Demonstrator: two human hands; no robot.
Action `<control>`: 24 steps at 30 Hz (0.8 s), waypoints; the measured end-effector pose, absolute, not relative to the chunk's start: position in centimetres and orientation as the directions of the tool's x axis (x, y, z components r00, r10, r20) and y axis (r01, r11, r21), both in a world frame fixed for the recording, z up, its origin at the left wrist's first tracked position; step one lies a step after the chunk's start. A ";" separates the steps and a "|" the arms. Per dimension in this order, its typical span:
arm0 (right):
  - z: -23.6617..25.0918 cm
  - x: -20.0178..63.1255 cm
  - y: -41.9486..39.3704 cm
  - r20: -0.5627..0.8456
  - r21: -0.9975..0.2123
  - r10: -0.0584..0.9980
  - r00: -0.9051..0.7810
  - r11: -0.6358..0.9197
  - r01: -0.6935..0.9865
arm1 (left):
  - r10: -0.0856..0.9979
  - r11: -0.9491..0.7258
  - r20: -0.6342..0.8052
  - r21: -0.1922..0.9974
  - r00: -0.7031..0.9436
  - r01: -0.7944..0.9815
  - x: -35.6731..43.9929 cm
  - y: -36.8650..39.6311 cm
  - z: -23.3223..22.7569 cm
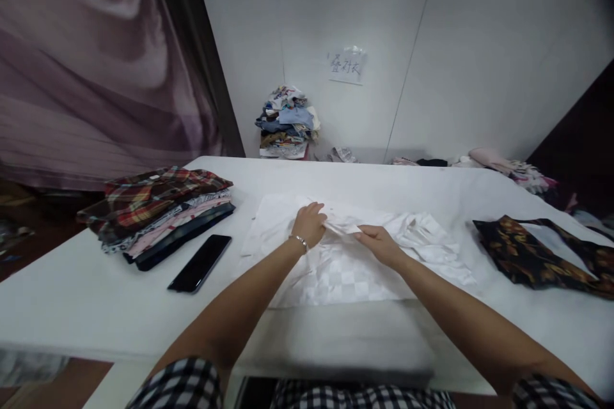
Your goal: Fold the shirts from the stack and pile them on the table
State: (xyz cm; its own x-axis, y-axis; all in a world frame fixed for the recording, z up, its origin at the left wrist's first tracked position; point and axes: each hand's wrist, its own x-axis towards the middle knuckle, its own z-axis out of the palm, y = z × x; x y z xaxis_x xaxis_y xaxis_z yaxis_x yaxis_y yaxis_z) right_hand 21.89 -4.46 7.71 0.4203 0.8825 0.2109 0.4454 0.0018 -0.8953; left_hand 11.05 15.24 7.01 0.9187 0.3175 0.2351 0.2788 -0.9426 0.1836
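A white shirt (345, 275) with a faint checked weave lies spread on the white table in front of me. My left hand (309, 223), with a bracelet at the wrist, is closed on a raised strip of its cloth. From the other side, my right hand (381, 244) pinches the same strip between thumb and fingers. To the right of that hand the fabric is bunched and wrinkled. The fingertips of my left hand are partly hidden by its back.
Left on the table (57, 303) are a stack of folded shirts (163, 204), plaid on top, and a black phone (200, 263). A dark patterned garment (522, 252) lies at the right. Beyond the far edge rises a clothes pile (288, 121), near a wall with a handwritten paper (346, 66).
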 end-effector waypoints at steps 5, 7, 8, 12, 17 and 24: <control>7.6 22.2 -5.0 0.219 -0.890 0.796 0.564 -0.074 0.450 | 0.362 -0.912 0.216 0.285 0.907 0.296 13.9 11.7 10.9; 7.7 22.5 -4.6 0.261 -0.907 0.721 0.642 -0.046 0.420 | 0.345 -0.900 0.245 0.360 0.906 0.245 14.8 9.5 11.9; 7.9 22.8 -4.5 0.260 -0.929 0.686 0.680 -0.015 0.370 | 0.314 -0.890 0.261 0.416 0.913 0.187 15.3 8.8 12.1; 10.0 25.4 -4.7 0.101 -0.995 0.580 0.808 0.042 0.094 | 0.251 -0.830 0.320 0.557 0.914 0.033 16.1 11.4 11.2; 14.0 30.3 -4.9 0.063 -0.998 0.468 0.881 0.025 0.058 | 0.521 -0.835 0.101 0.266 0.848 0.482 14.0 21.9 7.5; 18.1 35.6 -2.6 0.132 -0.988 0.611 0.780 0.147 0.053 | 0.584 -0.811 -0.015 0.040 0.812 0.584 13.1 28.1 4.1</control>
